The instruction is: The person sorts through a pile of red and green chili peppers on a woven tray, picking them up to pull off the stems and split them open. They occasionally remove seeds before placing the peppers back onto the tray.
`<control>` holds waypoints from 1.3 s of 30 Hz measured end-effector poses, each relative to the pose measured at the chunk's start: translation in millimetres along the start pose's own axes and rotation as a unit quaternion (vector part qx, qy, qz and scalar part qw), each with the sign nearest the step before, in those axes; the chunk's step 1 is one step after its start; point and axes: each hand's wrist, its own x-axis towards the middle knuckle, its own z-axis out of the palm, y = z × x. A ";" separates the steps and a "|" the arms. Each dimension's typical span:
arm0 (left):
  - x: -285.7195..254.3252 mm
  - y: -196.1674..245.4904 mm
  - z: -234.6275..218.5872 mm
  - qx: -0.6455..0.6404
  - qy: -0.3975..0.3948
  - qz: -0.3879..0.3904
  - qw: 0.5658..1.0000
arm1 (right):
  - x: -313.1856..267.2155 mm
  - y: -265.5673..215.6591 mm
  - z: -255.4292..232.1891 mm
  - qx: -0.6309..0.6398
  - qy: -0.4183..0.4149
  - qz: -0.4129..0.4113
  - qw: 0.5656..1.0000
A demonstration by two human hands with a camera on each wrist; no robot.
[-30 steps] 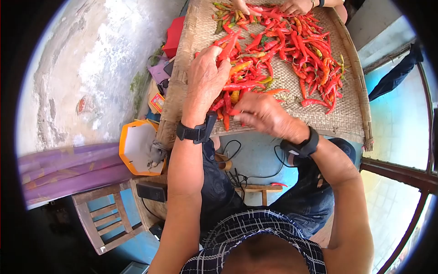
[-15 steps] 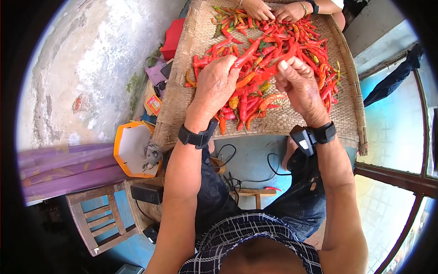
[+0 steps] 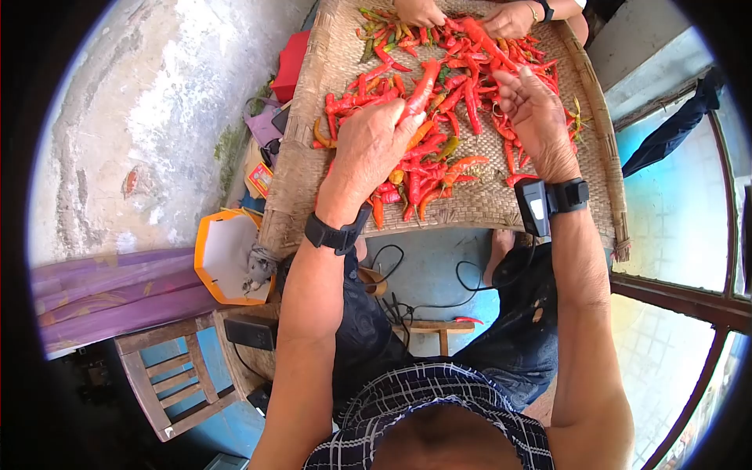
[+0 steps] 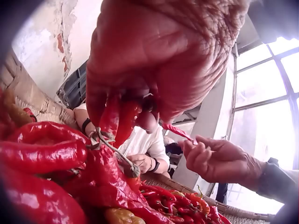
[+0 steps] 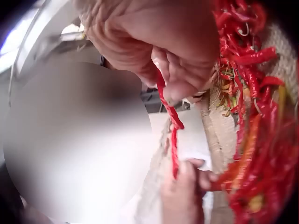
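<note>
While the left hand (image 3: 368, 149) presses down into the pile of red chillies (image 3: 439, 133) on the woven tray (image 3: 329, 70), its grip is closed round a bunch of chillies (image 3: 419, 86) that sticks up past the knuckles toward the far rim of the tray. From the left wrist view the fingers (image 4: 110, 116) curl over red pods, with a dry stem (image 4: 112, 149) poking out below them. The right hand (image 3: 536, 117) hovers above the tray's right half, just beside the pile, and pinches one long thin chilli (image 5: 170, 116) between thumb and fingers; the right wrist view shows it dangling from that grip. At the far edge of the tray a second person's hands (image 3: 462, 14) rest among the chillies. Left of the tray an orange box (image 3: 227, 254) lies open, with a red packet (image 3: 291, 63) farther along the same side. Below the tray's near rim a wooden stool (image 3: 176, 384) stands to the left, and black cables (image 3: 407, 290) trail across the blue floor (image 3: 439, 266) between the person's knees.
</note>
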 end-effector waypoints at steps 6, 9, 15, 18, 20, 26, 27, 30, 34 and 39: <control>-2.2 0.9 13.6 0.019 -0.057 0.057 0.997 | -28.9 28.5 25.8 -0.213 -0.170 0.090 0.958; -7.3 -2.4 17.9 0.043 -0.069 0.105 0.991 | -30.3 33.6 26.6 -0.194 -0.175 0.089 0.961; -11.4 -14.0 8.3 0.011 -0.035 0.090 0.995 | -22.8 3.6 12.1 -0.193 -0.112 0.138 0.965; -13.7 -20.5 5.0 0.067 -0.024 0.017 0.997 | -11.1 -7.7 -7.9 -0.337 -0.171 0.156 0.913; -12.0 -25.1 4.7 0.038 -0.016 0.012 0.999 | -2.5 -1.2 -12.0 -0.187 -0.088 0.086 0.975; -3.5 -15.1 -2.6 -0.073 0.033 -0.027 0.996 | 3.9 7.9 -17.5 -0.095 0.011 0.018 0.995; -2.0 -13.1 -3.5 -0.124 0.026 -0.069 0.990 | -2.9 10.5 -8.7 -0.094 0.015 0.018 0.995; 0.3 -8.2 -3.1 -0.189 0.016 -0.035 0.981 | -18.0 21.5 17.4 -0.329 -0.117 -0.077 0.934; -1.4 -3.4 1.0 -0.259 -0.040 -0.014 0.965 | -27.0 28.7 24.3 -0.413 -0.216 -0.168 0.869; -3.4 -2.9 4.8 -0.270 -0.073 -0.030 0.960 | -32.2 21.3 24.7 -0.379 -0.301 0.012 0.875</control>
